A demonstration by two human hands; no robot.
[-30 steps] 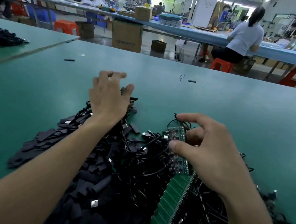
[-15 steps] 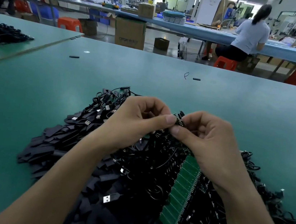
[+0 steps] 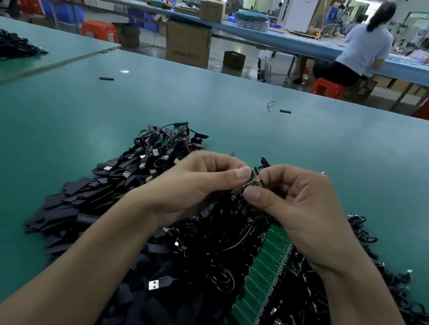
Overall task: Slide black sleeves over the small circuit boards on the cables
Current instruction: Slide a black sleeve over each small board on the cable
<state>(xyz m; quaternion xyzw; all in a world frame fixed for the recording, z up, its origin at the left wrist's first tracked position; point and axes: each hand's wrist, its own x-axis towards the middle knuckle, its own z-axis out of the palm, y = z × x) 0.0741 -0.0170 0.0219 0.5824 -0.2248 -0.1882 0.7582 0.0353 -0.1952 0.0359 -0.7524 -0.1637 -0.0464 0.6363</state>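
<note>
Both hands up over the pile, at centre of view, meeting thumb to thumb

Left hand (image 3: 199, 185): fingers curled in tight, thumb tip pressed on the 9 o'clock end of the small dark circuit board (image 3: 253, 184). Can't tell if a sleeve is tucked in the curled fingers, they hide it

Right hand (image 3: 300, 209): fingers curled, thumb and forefinger pinch the same board from its 3 o'clock side

Board is held above the heap, tilted, with its far end toward 1 o'clock. A thin black lead trails from it down into the tangle

Tangle of black cables with silver USB plugs (image 3: 154, 154) lies under the hands and at 11 o'clock of them. Heap of flat black sleeves (image 3: 71, 209) is at 8 o'clock of the hands, touching the cables. Long green PCB panel strip (image 3: 267, 273) lies on the pile at 5 o'clock, just under the right wrist

All of it sits on the green-topped work table (image 3: 345, 157). Two loose black sleeve pieces lie well apart from the pile: one at 11 o'clock (image 3: 106, 78), one at 12 o'clock (image 3: 285, 111) beside a small bent wire scrap (image 3: 270, 105)

Second dark cable heap (image 3: 2, 43) is on the adjoining table at 10 o'clock
</note>
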